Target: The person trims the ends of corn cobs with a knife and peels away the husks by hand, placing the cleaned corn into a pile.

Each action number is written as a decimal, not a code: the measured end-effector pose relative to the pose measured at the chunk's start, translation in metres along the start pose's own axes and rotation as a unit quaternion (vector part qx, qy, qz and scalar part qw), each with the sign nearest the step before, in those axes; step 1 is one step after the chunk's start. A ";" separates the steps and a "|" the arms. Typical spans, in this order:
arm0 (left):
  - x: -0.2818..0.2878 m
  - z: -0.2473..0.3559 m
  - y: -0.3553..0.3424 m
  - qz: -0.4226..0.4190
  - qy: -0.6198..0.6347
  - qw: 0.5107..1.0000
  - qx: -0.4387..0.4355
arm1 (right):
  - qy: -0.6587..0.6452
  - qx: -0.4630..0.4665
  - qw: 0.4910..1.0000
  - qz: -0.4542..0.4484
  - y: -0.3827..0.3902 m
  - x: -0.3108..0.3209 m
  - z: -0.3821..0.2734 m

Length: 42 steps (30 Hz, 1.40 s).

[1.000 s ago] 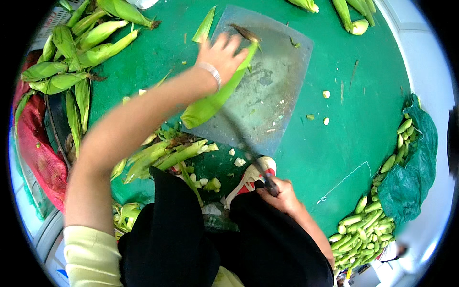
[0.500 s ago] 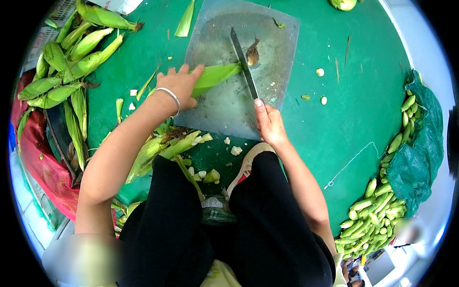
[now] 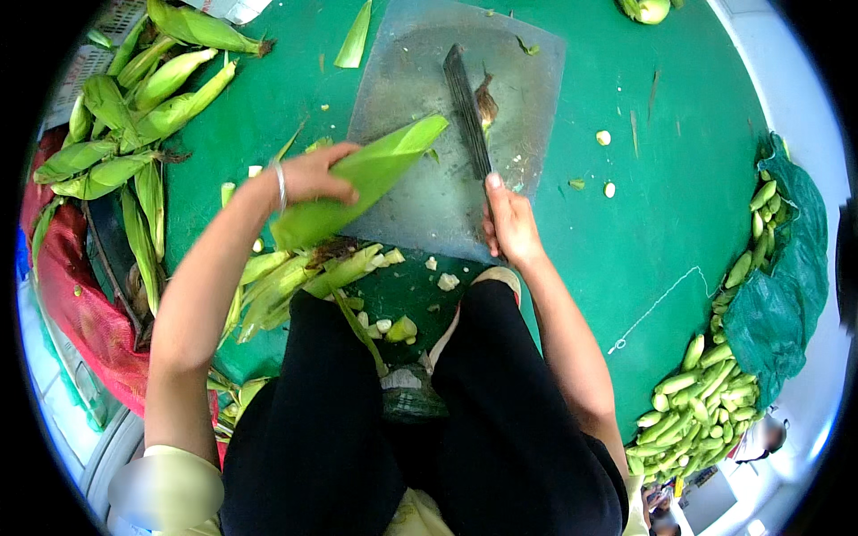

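My left hand (image 3: 317, 175) is closed around a green-husked ear of corn (image 3: 375, 183), which is tilted over the left side of the grey cutting board (image 3: 402, 62). In my right hand (image 3: 513, 225) is the handle of a long dark knife (image 3: 465, 103). The blade, smeared by motion, points away from me over the board and stands apart from the ear. Just right of the blade lies a brown corn-silk tip (image 3: 487, 105). Husk trimmings (image 3: 277, 299) and pale cut stem pieces (image 3: 448, 282) are scattered at the board's near side.
Unhusked ears of corn (image 3: 112, 165) are heaped at left, by a red mesh sack (image 3: 98, 322). On the right, many small trimmed ears (image 3: 697, 402) spill from a dark green mesh bag (image 3: 782, 268). A white string (image 3: 660, 304) lies on the green surface (image 3: 599, 250).
My left hand has drawn the ear toward me and to the left, away from the knife, its fingers now wrapped round it. The knife has shifted slightly right.
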<state>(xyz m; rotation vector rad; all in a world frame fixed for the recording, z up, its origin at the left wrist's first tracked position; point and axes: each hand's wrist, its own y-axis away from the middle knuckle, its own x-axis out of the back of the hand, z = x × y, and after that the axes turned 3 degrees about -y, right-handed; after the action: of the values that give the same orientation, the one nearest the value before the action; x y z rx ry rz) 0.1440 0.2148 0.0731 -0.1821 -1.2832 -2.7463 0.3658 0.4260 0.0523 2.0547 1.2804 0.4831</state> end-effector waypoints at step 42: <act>-0.070 0.003 0.053 0.437 -0.107 0.825 -0.344 | 0.257 0.590 0.765 -0.033 0.063 -0.115 -0.129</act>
<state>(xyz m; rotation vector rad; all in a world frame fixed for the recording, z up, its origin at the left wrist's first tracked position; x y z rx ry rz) 0.2208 0.1861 0.1043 -0.8928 -0.0439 -2.2053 0.2751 0.3484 0.1924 2.9593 2.4019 0.1740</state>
